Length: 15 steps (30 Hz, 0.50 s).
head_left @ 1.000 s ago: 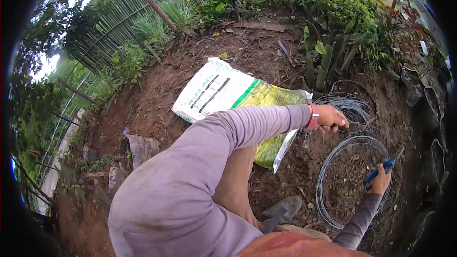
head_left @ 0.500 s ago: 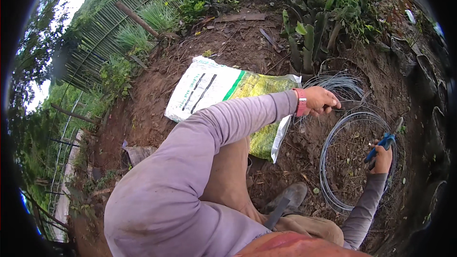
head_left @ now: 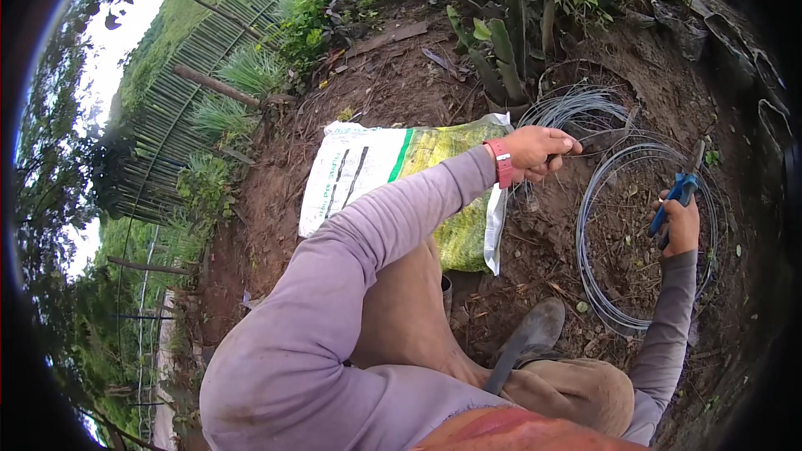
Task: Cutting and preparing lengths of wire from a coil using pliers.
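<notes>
My left hand (head_left: 539,153), with a red band at its wrist, is closed in a pinch on a thin wire (head_left: 595,153) that leads off toward the coils. Behind it lies a loose tangle of grey wire (head_left: 576,108). My right hand (head_left: 681,225) grips a pair of pliers (head_left: 683,190) with blue handles, its jaws pointing away from me. The pliers are above the right side of a larger round coil of wire (head_left: 587,263) lying on the soil. Whether the jaws touch any wire I cannot tell.
A white, green and yellow sack (head_left: 443,154) lies under my left forearm. Cactus-like plants (head_left: 501,58) stand beyond the wire. My boot (head_left: 539,327) is near the coil. A bamboo fence (head_left: 180,108) runs along the far left, and dark plastic sheeting (head_left: 756,75) edges the right.
The whole view has shifted and turned slightly. My left hand still pinches the wire. My right hand, with the pliers, has moved a little farther forward over the coil.
</notes>
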Tool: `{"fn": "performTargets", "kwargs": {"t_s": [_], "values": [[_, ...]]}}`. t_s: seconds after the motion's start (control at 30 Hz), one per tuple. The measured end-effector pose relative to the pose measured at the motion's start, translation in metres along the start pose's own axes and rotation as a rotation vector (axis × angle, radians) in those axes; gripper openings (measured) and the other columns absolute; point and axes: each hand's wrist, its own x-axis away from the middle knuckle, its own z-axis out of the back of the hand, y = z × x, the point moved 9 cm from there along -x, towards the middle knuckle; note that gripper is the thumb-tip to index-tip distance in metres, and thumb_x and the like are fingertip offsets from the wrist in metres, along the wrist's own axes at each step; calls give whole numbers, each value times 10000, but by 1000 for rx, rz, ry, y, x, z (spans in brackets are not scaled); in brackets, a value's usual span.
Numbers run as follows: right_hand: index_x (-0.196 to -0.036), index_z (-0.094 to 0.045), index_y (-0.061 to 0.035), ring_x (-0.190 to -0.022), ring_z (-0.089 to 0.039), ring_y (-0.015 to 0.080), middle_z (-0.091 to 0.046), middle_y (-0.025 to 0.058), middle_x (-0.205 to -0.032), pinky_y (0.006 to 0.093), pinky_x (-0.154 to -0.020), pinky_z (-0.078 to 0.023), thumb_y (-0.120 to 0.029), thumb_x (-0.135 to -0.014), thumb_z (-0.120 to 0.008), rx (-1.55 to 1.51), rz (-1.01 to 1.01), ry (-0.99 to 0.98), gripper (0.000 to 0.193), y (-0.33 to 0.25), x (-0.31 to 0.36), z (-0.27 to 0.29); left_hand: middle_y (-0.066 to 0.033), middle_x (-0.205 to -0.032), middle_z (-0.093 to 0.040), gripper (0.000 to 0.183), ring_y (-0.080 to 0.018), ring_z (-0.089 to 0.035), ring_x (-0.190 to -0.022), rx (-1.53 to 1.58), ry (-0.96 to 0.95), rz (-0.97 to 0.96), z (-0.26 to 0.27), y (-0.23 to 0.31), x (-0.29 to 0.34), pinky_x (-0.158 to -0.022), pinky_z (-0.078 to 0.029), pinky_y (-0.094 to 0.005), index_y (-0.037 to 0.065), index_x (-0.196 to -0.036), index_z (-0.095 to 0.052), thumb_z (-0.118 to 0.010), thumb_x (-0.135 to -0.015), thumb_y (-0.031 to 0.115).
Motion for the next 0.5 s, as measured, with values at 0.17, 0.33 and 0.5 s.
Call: {"fn": "performTargets", "kwargs": {"t_s": [0.17, 0.33, 0.5], "values": [[-1105, -454, -13, -780, -582, 196, -536, 82, -953, 361, -621, -533, -52, -767, -500, 24, -20, 8, 343, -5, 5, -3, -5, -501, -442, 265, -91, -393, -399, -26, 21, -64, -3, 5, 2, -379, -320, -230, -6, -1087, -536, -432, -945, 191], [-1162, -441, -10, -746, -580, 199, -542, 90, -950, 355, -609, -532, -29, -745, -478, -59, -4, -17, 419, -9, 6, -6, 18, -455, -387, 249, -86, -335, -353, -18, -25, -227, -3, 20, 2, -367, -296, -236, -33, -1041, -551, -431, -929, 154], [-1186, -432, -3, -741, -578, 203, -544, 105, -959, 354, -606, -532, -3, -708, -444, -43, -3, -13, 478, -10, 5, -3, 30, -448, -372, 248, -75, -306, -341, 1, -28, -233, -4, 19, -3, -354, -266, -231, -33, -1040, -553, -428, -926, 148]]}}
